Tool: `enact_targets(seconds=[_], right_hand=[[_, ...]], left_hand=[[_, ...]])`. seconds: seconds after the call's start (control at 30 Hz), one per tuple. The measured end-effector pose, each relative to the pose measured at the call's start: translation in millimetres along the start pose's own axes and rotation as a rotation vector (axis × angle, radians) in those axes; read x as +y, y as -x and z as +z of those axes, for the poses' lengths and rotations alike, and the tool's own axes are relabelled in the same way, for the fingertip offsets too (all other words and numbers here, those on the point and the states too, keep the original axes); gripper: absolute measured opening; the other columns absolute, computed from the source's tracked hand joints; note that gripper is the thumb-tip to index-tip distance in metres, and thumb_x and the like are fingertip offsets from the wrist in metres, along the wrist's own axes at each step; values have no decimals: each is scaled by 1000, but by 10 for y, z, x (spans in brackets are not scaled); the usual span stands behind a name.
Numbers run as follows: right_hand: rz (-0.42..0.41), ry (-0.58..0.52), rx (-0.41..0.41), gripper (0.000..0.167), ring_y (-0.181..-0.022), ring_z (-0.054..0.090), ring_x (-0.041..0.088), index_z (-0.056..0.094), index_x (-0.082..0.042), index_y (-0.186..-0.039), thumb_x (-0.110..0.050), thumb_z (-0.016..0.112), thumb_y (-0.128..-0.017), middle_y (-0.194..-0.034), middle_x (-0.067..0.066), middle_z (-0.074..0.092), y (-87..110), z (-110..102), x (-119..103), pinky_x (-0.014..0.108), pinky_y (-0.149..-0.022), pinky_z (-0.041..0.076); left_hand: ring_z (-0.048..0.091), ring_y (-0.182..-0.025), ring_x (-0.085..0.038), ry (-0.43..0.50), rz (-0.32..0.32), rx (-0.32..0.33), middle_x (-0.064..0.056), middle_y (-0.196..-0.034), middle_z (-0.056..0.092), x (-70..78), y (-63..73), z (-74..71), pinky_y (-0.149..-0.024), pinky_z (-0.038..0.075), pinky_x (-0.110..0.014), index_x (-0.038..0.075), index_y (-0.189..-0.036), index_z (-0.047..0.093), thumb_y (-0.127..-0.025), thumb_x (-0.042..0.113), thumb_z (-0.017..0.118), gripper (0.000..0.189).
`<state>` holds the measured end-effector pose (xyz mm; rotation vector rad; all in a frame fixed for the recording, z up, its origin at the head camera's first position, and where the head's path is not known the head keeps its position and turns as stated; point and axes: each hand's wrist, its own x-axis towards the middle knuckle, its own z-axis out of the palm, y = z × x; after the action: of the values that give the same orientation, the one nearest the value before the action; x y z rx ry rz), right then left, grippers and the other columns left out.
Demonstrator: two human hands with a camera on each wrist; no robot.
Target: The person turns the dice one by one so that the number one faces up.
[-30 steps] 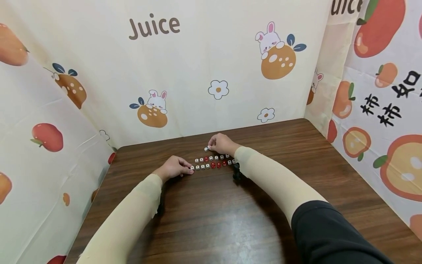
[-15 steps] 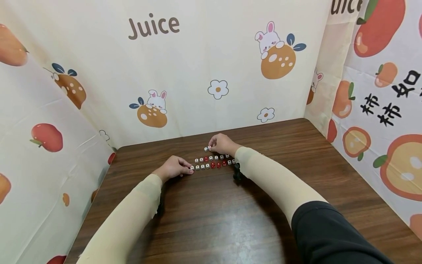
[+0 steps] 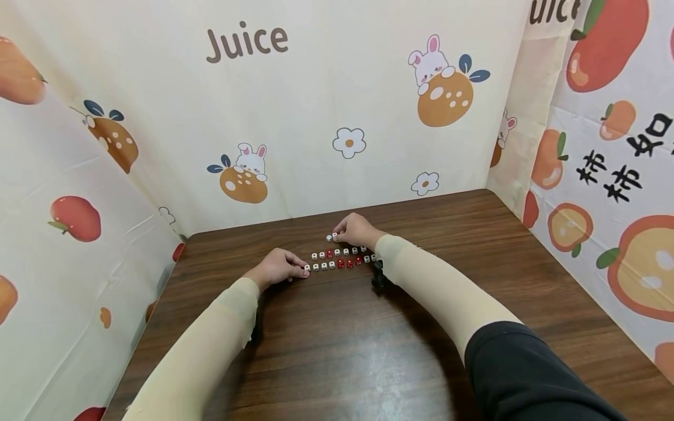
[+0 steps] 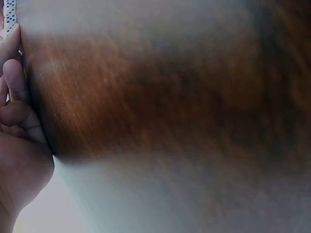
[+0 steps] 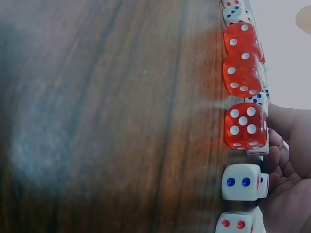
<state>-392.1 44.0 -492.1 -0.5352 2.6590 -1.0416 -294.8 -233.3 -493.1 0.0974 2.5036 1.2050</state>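
Observation:
In the head view, two long rows of small dice lie across the table, mostly white with a few red. My left hand [image 3: 278, 266] pinches the white die [image 3: 307, 268] at the left end of the near row. Behind both rows, my right hand [image 3: 355, 230] holds a white die [image 3: 334, 235] at its fingertips, close beside another white die [image 3: 329, 238]. The right wrist view shows red dice [image 5: 245, 125] and a white die [image 5: 241, 182] of the near row, with the right hand [image 5: 286, 170] beyond them. The right forearm overlaps the rows' right ends.
The dice stand on a brown wood-grain table [image 3: 326, 339]. A patterned cloth wall [image 3: 310, 88] rises at its back edge, with further cloth at left and right. A small black object [image 3: 378, 280] sits under the right wrist.

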Motion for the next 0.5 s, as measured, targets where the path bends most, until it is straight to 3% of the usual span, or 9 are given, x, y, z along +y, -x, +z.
enact_targets(seconds=[0.13,0.37,0.5], right_hand=[[0,-40,-7,22,-77,62,13,88,-11,-124,-24,83,-107,-107,5,87,9,-28,12,29,-74,51],[26,-188,4,22,-129,73,24,90,-17,-123,-30,85,-106,-140,8,81,48,-169,118,45,-110,60],[32,-224,0,23,-136,71,30,90,-17,-123,-31,85,-105,-142,10,80,107,-277,224,50,-114,59]], left_hand=[[66,-78,-12,6,6,-1,-3,-106,87,17,15,5,-69,58,-28,6,-110,91,-93,17,96,20],[65,-78,-12,6,19,3,-3,-106,87,30,39,4,-69,58,-28,4,-111,90,-93,16,95,22],[66,-79,-12,8,22,-1,-4,-106,87,33,56,3,-69,58,-29,4,-111,90,-94,15,95,22]])
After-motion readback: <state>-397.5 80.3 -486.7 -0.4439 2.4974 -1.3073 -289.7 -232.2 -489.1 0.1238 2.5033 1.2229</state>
